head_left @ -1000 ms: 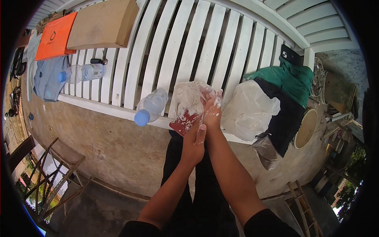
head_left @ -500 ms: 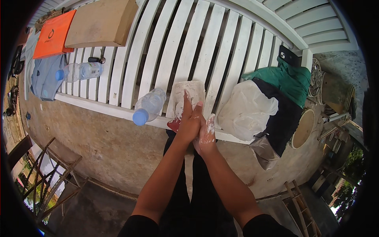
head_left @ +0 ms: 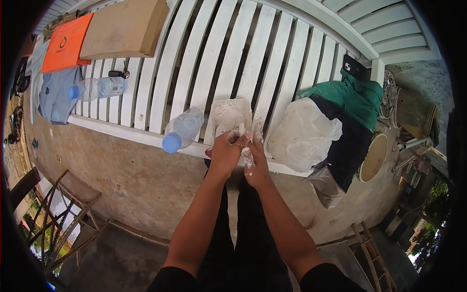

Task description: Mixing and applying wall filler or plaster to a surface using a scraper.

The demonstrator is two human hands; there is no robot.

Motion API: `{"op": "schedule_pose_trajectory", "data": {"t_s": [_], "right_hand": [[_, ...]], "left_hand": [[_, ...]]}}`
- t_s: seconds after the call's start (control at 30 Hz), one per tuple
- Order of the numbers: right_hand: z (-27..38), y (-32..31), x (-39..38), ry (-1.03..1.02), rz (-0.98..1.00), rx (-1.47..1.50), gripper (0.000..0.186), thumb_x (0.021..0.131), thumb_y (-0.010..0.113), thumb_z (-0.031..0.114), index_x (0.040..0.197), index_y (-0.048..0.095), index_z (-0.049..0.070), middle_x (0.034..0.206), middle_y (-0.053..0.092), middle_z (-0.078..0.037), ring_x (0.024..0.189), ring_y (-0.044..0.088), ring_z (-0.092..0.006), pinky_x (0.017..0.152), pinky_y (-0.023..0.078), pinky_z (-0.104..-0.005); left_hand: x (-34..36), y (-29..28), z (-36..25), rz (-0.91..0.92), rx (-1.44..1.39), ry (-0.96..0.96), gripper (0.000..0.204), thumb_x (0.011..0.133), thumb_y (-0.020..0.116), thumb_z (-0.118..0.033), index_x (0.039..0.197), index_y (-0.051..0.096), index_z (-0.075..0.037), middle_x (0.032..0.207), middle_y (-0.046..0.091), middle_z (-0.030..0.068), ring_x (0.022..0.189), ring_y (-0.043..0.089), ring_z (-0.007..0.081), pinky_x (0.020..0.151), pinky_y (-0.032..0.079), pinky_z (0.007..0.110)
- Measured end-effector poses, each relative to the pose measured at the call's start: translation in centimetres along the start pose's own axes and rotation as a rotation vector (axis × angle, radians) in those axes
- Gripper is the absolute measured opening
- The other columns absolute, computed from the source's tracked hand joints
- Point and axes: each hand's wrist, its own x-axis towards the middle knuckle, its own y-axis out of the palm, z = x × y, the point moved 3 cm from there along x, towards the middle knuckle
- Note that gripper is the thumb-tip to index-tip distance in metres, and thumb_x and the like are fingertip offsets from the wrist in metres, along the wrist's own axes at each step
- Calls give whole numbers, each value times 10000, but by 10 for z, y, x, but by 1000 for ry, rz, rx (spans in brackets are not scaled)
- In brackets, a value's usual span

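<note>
My left hand is closed, fingers curled in against my right hand, at the near edge of the slatted bench. A whitish lump shows by its fingertips; what it grips is partly hidden. My right hand touches it, with white paste smeared on its thumb and fingers. One of its fingers points up, away from the others. Just beyond both hands lies a shallow rectangular tray coated with white powder or dough. A bit of something red peeks out beside my left wrist, mostly covered.
On the white bench, a clear bottle with a blue cap lies left of the tray. A white plastic bag and green cloth are at right. Farther left are another bottle, an orange bag and a cardboard box.
My left hand's fingers, stretched over the tray before, have curled back toward me. My right hand has shifted slightly, one finger now pointing up. The tray shows more of its surface.
</note>
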Motion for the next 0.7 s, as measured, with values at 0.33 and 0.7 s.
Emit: {"op": "schedule_pose_trajectory", "data": {"t_s": [0.33,0.7], "right_hand": [[11,-18,12,-43,135,-308,477,947,529,332,1303,569,17,1547,240,-269,1426,218,-455,1146,192,-508],[14,-22,19,-134,57,-267,421,859,637,349,1097,646,2,1387,416,-271,1291,346,-508,1078,234,-613]], "left_hand": [[8,1,0,40,117,26,327,912,664,-249,779,643,49,666,603,38,608,514,97,571,421,283],[16,4,4,61,-29,-37,373,926,656,-297,777,654,45,650,578,27,576,506,91,531,412,266]]}}
